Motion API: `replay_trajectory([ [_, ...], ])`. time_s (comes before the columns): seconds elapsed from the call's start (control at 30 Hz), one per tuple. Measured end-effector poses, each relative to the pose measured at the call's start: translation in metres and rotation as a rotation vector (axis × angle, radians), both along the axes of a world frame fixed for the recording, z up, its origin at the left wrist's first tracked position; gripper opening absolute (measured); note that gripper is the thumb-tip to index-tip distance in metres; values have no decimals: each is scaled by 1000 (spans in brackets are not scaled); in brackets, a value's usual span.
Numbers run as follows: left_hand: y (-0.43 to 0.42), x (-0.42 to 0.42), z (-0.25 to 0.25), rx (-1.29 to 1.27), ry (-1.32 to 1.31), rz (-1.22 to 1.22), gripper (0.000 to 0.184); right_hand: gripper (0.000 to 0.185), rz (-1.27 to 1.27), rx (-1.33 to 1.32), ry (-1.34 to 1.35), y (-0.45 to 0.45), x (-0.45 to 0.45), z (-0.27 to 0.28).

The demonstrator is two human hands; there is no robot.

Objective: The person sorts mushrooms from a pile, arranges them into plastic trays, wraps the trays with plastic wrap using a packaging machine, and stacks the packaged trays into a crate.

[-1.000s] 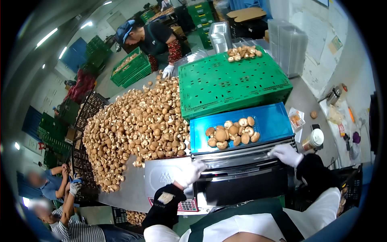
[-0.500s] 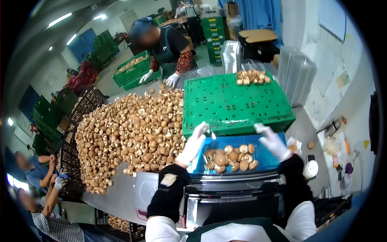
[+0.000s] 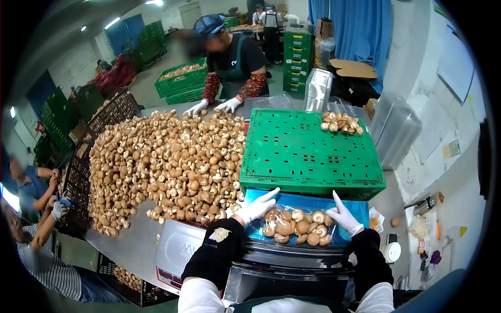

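Brown mushrooms lie in a pack under shiny clear film on a blue surface in front of me. White gloves cover both my hands. At the pack's left side my left hand rests with its fingers stretched out, touching the film. My right hand lies at the right side of the pack, its fingers straight and apart from the thumb. Below the pack sits a black and metal machine. An upturned green crate stands just beyond the blue surface.
A large heap of loose mushrooms covers the table's left. A digital scale sits at my left. Several mushrooms lie on the crate. Across the table a co-worker handles mushrooms; other people stand at left. A white-lidded cup is at right.
Both hands have come down and nearer to me from the crate's front edge, where they held the film up. The film now lies over the mushrooms and the fingers have straightened.
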State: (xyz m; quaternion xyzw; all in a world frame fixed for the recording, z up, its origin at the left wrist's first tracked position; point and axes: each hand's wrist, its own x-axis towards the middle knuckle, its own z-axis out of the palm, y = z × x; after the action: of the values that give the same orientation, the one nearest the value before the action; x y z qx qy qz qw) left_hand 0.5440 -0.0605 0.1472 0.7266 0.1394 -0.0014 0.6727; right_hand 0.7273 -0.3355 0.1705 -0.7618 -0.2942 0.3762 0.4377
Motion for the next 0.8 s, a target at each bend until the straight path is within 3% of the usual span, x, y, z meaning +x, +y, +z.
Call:
replay_trajectory([
  [0.07, -4, -11, 4, -85, 26, 65, 44, 62, 73, 112, -95, -17, 21, -50],
  [0.1, 0, -14, 0, -93, -10, -32, 46, 52, -8, 93, 269, -16, 0, -21],
  [0.13, 3, -16, -5, -100, -43, -131, 49, 51, 29, -27, 358, -30, 16, -47],
  [0.2, -2, -24, -13, -208, 10, -91, 58, 51, -71, -45, 475, -40, 12, -56],
  [0.3, 1, -25, -20, -93, 174, -46, 64, 53, -156, 125, 493, -33, -21, -29],
  [0.4, -14, -35, -1, -118, 178, 22, 66, 54, -203, 202, 573, -39, -18, -52],
  [0.53, -30, -45, 29, -293, 303, 101, 67, 56, -183, 189, 626, -48, -37, -19],
  [0.6, -36, -63, 34, -171, 188, 40, 64, 60, -196, 133, 676, -59, -56, 2],
  [0.67, -50, -89, 31, -374, 310, -27, 72, 65, -127, 64, 669, -76, -86, 21],
  [0.7, -63, -107, 32, -508, 227, -91, 71, 64, -147, 14, 663, -91, -104, 25],
  [0.8, -96, -164, 11, -577, 383, -196, 69, 56, -319, -55, 774, -131, -160, 5],
])
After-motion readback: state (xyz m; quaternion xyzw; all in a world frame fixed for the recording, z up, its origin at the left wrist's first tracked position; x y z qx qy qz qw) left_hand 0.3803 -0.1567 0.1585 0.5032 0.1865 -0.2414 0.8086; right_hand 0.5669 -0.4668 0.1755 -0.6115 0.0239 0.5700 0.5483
